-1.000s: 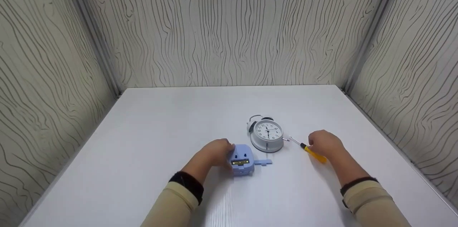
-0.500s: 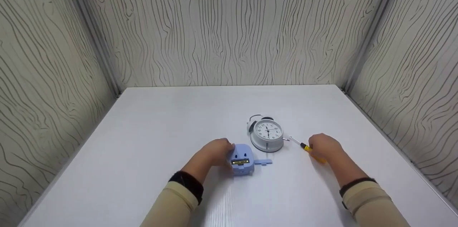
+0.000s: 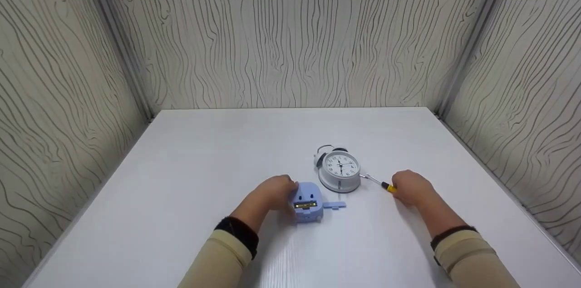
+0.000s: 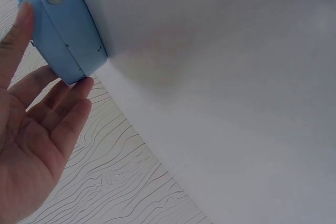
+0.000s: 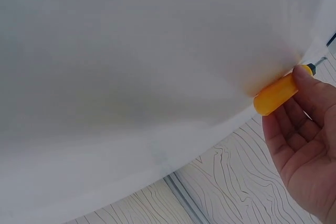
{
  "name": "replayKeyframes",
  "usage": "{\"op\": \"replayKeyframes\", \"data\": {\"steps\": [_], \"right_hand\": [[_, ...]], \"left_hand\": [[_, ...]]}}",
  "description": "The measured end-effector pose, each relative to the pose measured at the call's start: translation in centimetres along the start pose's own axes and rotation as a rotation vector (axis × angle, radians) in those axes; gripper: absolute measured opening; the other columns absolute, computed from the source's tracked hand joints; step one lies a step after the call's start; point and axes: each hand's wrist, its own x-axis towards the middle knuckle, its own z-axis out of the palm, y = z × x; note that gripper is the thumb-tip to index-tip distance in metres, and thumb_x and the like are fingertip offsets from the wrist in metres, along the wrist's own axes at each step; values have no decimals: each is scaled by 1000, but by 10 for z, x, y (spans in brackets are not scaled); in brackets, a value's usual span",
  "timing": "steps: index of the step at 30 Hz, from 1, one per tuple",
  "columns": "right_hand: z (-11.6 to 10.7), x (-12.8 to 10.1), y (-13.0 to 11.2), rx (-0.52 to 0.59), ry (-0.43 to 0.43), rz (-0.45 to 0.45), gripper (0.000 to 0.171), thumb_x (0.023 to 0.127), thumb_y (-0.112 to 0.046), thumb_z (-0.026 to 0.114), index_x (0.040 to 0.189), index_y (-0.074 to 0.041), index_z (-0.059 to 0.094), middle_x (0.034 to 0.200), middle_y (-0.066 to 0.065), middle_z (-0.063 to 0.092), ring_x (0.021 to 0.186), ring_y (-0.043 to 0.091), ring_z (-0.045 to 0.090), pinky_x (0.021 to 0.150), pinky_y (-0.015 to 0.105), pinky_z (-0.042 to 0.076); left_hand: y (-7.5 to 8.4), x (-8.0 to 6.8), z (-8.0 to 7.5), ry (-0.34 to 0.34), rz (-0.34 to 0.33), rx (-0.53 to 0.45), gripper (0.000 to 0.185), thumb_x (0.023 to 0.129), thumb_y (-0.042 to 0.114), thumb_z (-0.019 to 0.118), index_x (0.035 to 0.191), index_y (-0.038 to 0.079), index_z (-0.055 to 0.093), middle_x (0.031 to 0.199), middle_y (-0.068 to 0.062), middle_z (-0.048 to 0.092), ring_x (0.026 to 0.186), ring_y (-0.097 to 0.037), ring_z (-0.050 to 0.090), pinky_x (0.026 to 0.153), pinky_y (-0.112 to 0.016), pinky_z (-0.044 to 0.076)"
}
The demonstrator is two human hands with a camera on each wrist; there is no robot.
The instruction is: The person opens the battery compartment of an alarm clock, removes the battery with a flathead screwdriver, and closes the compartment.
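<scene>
My left hand (image 3: 275,192) holds the side of a light-blue, rounded plastic device (image 3: 307,190), whose open battery slot faces up with a gold battery (image 3: 305,205) inside. Thumb and fingertips press its edges in the left wrist view, where the blue casing (image 4: 68,30) shows a round grey button. A flat blue battery cover (image 3: 335,205) lies right beside the device. My right hand (image 3: 412,188) grips a screwdriver (image 5: 275,94) by its yellow-orange handle, thumb along the handle near the black collar. Its metal shaft (image 3: 374,180) points left toward the white clock; most of the handle is hidden in the head view.
A white twin-bell alarm clock (image 3: 341,167) lies face up behind the blue device, near the screwdriver's tip. The white tabletop (image 3: 218,142) is enclosed by wood-grain-patterned panels (image 3: 290,33) at the back and both sides.
My right hand has closed around the screwdriver's handle, covering more of it, and the shaft has shifted slightly. The left hand and the blue device stay as they were.
</scene>
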Motion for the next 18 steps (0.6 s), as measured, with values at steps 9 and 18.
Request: {"op": "replayKeyframes", "data": {"steps": [9, 18], "right_hand": [[-4, 2, 2, 52, -1, 65, 14, 77, -9, 62, 89, -1, 61, 76, 6, 56, 67, 21, 48, 65, 38, 45], [-16, -1, 2, 42, 30, 56, 9, 78, -9, 61, 85, -4, 62, 74, 6, 57, 65, 20, 48, 66, 39, 44]], "left_hand": [[0, -1, -1, 0, -3, 7, 76, 57, 30, 80, 125, 16, 48, 107, -3, 54, 101, -20, 49, 90, -32, 37], [0, -1, 0, -4, -14, -14, 77, 57, 29, 80, 126, 17, 47, 108, -3, 53, 103, -20, 48, 91, -32, 36]]}}
